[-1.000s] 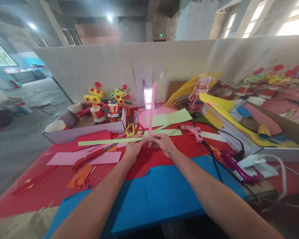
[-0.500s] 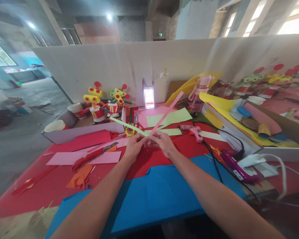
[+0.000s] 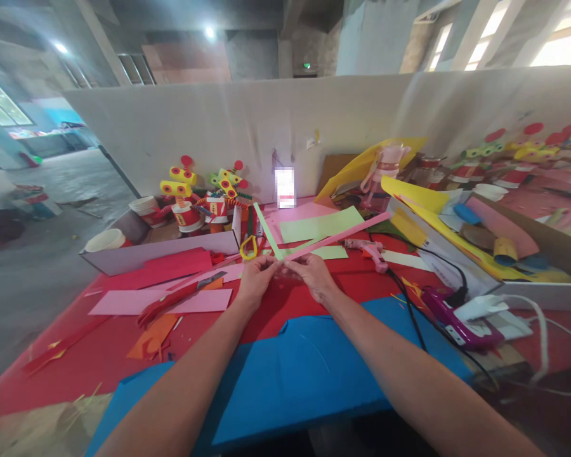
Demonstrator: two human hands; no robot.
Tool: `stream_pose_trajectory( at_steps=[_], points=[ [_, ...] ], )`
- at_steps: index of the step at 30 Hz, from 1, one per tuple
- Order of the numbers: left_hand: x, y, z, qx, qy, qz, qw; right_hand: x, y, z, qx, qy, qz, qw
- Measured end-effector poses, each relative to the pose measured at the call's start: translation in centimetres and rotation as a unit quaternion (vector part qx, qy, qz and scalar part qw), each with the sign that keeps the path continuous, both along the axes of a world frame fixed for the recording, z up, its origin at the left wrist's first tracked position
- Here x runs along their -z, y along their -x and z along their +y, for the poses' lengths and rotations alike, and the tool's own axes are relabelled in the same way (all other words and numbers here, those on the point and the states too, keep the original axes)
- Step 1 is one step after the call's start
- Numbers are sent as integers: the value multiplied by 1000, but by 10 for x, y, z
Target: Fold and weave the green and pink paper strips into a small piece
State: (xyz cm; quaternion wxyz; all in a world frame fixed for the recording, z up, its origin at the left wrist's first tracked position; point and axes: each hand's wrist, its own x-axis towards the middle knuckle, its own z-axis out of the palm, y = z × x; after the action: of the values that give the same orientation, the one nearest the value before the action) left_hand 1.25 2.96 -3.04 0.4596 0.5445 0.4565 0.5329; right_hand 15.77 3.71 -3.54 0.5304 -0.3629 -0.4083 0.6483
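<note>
Over the red tabletop, my left hand (image 3: 259,274) and my right hand (image 3: 313,273) pinch close together at the joined ends of two narrow paper strips. From the fingers a light green paper strip (image 3: 268,231) slants up to the left. A pink paper strip (image 3: 345,234) stretches up to the right, passing above a green paper sheet (image 3: 321,223). The small folded part at the strips' meeting point is mostly hidden by my fingertips. Just beyond my left hand lie yellow-handled scissors (image 3: 249,248).
A pink glue gun (image 3: 368,250) with a black cord lies right of my hands, near a purple power strip (image 3: 461,320). A box cutter (image 3: 212,281) rests on pink paper at left. Paper-cup robot figures (image 3: 186,217) stand in a box. Blue sheet (image 3: 309,368) covers the front.
The pink strip has swung down to the right, and the green strip has turned more upright. Both hands stay in nearly the same place, still pinching.
</note>
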Motion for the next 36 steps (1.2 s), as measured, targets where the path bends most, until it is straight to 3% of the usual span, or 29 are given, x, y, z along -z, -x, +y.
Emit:
stream_pose_trajectory(
  at_steps=[5, 14, 24, 36],
  points=[
    [-2, 2, -1, -15, -6, -11, 1000, 3, -4, 3, -52, 3, 12, 999],
    [1, 1, 2, -18, 16, -16, 1000, 9, -2, 4, -34, 30, 58, 997],
    [4, -3, 0, -14, 59, -58, 996, 9, 1, 2, -53, 7, 35, 998],
    [2, -4, -5, 20, 33, -78, 996, 6, 1, 2, 30, -17, -42, 999]
  ],
)
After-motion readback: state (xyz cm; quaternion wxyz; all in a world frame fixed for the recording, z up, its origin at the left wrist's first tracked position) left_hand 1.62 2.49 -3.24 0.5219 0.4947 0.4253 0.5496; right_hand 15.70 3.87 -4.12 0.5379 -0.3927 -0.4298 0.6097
